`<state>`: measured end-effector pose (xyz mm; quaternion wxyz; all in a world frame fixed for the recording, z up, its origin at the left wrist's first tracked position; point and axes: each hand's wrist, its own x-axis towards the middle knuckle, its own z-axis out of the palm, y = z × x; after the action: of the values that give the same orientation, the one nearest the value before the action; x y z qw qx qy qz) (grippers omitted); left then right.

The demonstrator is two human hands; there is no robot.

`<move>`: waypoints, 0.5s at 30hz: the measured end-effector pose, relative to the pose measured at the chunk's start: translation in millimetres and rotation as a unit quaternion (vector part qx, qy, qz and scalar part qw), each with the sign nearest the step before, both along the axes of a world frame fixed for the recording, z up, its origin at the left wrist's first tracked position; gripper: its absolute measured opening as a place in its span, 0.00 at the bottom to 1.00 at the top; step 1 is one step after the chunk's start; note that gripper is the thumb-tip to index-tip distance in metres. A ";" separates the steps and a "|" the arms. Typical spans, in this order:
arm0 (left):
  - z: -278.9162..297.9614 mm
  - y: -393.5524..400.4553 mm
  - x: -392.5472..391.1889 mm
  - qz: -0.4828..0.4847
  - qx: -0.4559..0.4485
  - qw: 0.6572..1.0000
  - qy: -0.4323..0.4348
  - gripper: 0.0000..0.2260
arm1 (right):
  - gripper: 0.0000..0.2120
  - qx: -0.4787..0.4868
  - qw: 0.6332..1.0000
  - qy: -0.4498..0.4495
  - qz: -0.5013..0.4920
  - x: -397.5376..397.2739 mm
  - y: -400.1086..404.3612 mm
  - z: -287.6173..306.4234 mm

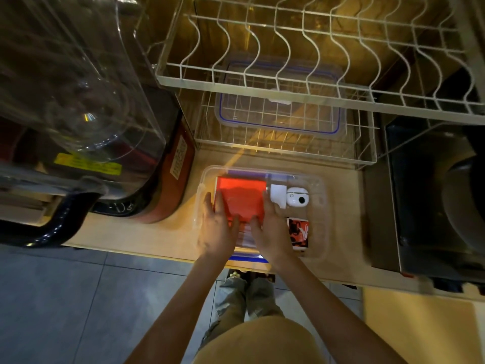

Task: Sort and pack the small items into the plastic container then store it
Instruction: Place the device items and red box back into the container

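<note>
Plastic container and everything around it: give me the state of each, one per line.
Plastic container: open, on the counter, partly filled.
Red box: flat inside, both hands on it.
White device: inside, beside red box.
Lid: off, lying in the wire rack.
Left hand: pressing red box.
Right hand: pressing red box.

One head-worn wide-angle view only, looking steeply down and forward from above the person's own torso and legs, so there is no second view to overlap with. Both forearms run up from the bottom edge to the left grip (219, 227) and right grip (270, 228) near frame centre, at about arm's reach. Beyond the grips lie the counter (147, 240) and a wire rack (288, 82), nearer than them the floor (78, 298); edges bow.
</note>
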<state>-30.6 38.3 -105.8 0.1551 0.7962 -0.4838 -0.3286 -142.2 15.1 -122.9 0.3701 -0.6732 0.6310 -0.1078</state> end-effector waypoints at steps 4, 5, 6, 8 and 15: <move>-0.2 3.9 -1.4 0.041 -0.078 0.996 -0.025 0.16 | 0.24 0.005 0.999 -0.029 -0.016 -1.8 2.7 1.9; -2.3 5.0 -1.7 0.040 -0.089 0.995 -0.035 0.14 | 0.23 0.001 1.000 -0.026 -0.011 -2.3 3.1 2.9; -4.6 6.2 -1.8 0.032 -0.099 0.993 -0.048 0.13 | 0.22 -0.001 1.000 -0.020 -0.007 -2.5 3.4 3.6; -7.6 7.7 -1.8 0.012 -0.109 0.992 -0.070 0.13 | 0.22 -0.005 1.000 -0.012 -0.003 -3.1 3.2 4.6; -8.0 9.6 -1.1 -0.008 -0.112 0.990 -0.086 0.17 | 0.19 0.082 0.989 -0.107 -0.058 -10.7 -1.7 11.4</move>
<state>-31.7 47.9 -113.8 0.1984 0.7955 -0.5351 -0.2037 -152.9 13.4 -111.5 0.4823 -0.5879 0.6323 -0.1483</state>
